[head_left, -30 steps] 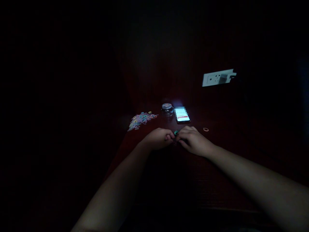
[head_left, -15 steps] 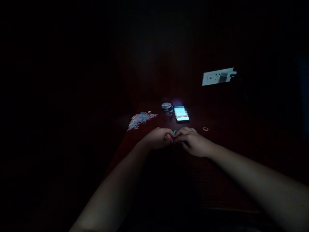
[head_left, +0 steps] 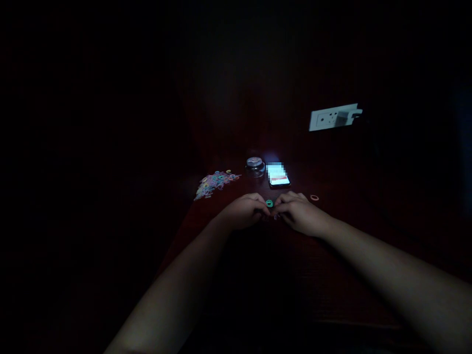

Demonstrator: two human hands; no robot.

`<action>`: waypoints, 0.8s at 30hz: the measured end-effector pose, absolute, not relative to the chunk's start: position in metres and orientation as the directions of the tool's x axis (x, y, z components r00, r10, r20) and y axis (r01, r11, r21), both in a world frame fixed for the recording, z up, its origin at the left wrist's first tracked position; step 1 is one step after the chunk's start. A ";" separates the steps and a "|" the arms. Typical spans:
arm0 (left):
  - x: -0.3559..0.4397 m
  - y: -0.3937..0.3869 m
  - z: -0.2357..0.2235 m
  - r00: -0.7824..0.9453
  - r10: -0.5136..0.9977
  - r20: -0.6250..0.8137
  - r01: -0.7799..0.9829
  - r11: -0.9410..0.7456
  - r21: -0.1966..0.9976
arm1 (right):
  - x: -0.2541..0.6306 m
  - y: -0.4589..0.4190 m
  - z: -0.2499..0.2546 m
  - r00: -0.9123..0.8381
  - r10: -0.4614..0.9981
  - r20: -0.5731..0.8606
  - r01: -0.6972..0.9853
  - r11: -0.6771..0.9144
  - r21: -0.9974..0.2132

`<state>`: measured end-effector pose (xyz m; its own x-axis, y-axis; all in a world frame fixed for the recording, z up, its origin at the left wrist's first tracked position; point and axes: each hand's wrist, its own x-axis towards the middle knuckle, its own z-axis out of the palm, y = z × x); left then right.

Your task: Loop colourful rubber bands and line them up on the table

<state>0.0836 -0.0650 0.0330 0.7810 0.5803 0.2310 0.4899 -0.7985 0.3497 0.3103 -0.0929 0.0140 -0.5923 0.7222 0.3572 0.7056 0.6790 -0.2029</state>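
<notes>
My left hand (head_left: 248,210) and my right hand (head_left: 300,212) are close together over the dark red table, fingertips almost meeting. Each has its fingers curled into a pinch; whatever they hold is too dark and small to make out. Just beyond the fingertips lies a green hair elastic (head_left: 269,203). A few faint pale bits (head_left: 276,217) show on the table under the fingers. To the right of my right hand rests a single orange-pink elastic (head_left: 314,197).
A heap of small coloured elastics (head_left: 216,184) lies on the left. Behind my hands stand a clear lidded jar (head_left: 254,167) and a lit phone (head_left: 279,175). A wall socket (head_left: 332,117) with a plug is at the upper right. The surroundings are very dark.
My hands have moved slightly apart, the right one a little to the right. More of the green elastic and the pale bits between them now shows.
</notes>
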 end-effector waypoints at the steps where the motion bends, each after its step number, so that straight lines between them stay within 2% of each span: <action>1: 0.084 -0.065 0.032 0.782 0.579 0.230 0.489 -0.799 0.351 | 0.310 -0.093 0.014 -0.588 0.725 0.357 0.709 0.675 -0.203; 13: 0.086 -0.066 0.036 0.785 0.590 0.188 0.521 -0.794 0.315 | 0.308 -0.094 0.017 -0.567 0.744 0.355 0.704 0.661 -0.261; 20: 0.079 -0.070 0.041 0.741 0.627 0.242 0.549 -0.772 0.320 | 0.319 -0.096 0.029 -0.491 0.759 0.427 0.734 0.625 -0.265; 24: 0.071 -0.073 0.047 0.696 0.689 0.204 0.628 -0.721 0.293 | 0.332 -0.099 0.033 -0.496 0.788 0.364 0.720 0.608 -0.335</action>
<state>0.0714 -0.0731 0.0473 0.6959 0.6885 0.2041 0.6276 -0.7212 0.2933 0.3317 -0.0986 0.0331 -0.4960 0.7883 0.3641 0.7201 0.6078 -0.3348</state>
